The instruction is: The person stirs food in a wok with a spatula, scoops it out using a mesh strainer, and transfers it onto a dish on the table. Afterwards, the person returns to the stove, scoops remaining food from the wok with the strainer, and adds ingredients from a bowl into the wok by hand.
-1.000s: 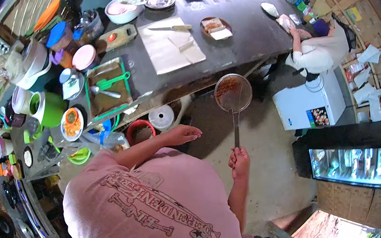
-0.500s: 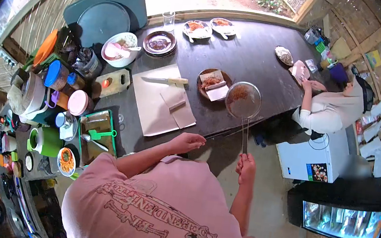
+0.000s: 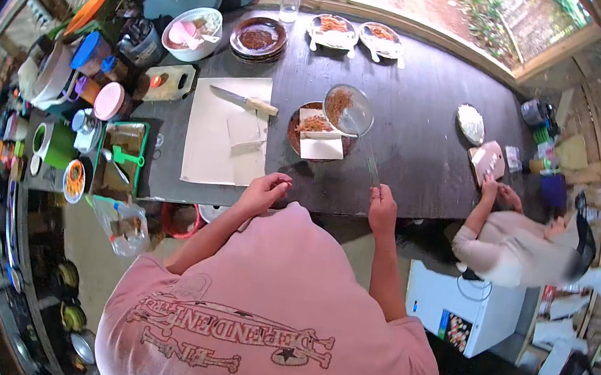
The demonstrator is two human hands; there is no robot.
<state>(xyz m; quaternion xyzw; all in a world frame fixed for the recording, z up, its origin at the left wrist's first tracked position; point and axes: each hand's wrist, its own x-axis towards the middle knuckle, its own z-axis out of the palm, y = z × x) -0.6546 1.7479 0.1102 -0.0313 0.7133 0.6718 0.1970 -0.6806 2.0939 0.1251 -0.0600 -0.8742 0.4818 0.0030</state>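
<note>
My right hand is closed around the thin handle of a round mesh strainer. Reddish-brown shredded food lies in the strainer's left side. The strainer's bowl is above the right part of a brown plate. On that plate are pale folded paper-like pieces with more of the shredded food. My left hand is at the table's front edge, fingers loosely curled and slightly apart, holding nothing visible. Beyond it, a knife rests on a large brown paper sheet.
At far right a co-worker handles things at a pink board beside a bowl of white food. Stacked brown plates and two filled plates stand at the back. Jars and a green-rimmed tray crowd the left.
My view has shifted. The strainer has moved from the plate's right side to partly over the plate. My left hand's fingers, stretched out before, are now more curled.
</note>
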